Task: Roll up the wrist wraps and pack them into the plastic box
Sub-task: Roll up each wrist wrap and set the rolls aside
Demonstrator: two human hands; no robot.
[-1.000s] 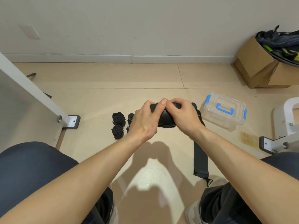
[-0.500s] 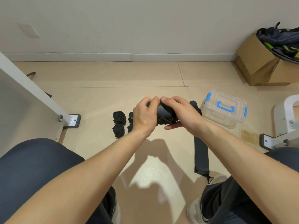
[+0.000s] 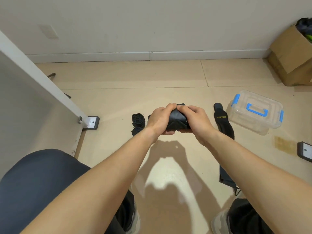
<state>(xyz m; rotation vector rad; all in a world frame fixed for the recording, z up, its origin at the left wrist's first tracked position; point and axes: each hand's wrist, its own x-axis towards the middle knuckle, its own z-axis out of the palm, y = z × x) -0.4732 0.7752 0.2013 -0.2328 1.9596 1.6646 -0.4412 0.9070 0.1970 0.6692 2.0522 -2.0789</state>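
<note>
Above the floor in the middle of the view, my left hand [image 3: 159, 119] and my right hand [image 3: 196, 119] both grip one black wrist wrap [image 3: 177, 119], bunched into a thick roll between them. A second black wrist wrap [image 3: 223, 125] with yellow lettering lies unrolled on the floor to the right, its far end near the plastic box [image 3: 255, 112]. That box is clear with blue latches and a blue handle, and its lid is on. Two rolled black wraps [image 3: 138, 119] lie on the floor left of my hands; a third is mostly hidden behind my left hand.
A white panel on a metal foot [image 3: 90, 122] stands at the left. An open cardboard box [image 3: 293, 56] with gear sits at the far right by the wall. A grey bracket [image 3: 304, 152] is at the right edge. My knees and shoes fill the bottom.
My hands have kept turning the wrap, and the roll between them looks thicker and more bunched. The view has shifted left, so the unrolled wrap and box appear further right.
</note>
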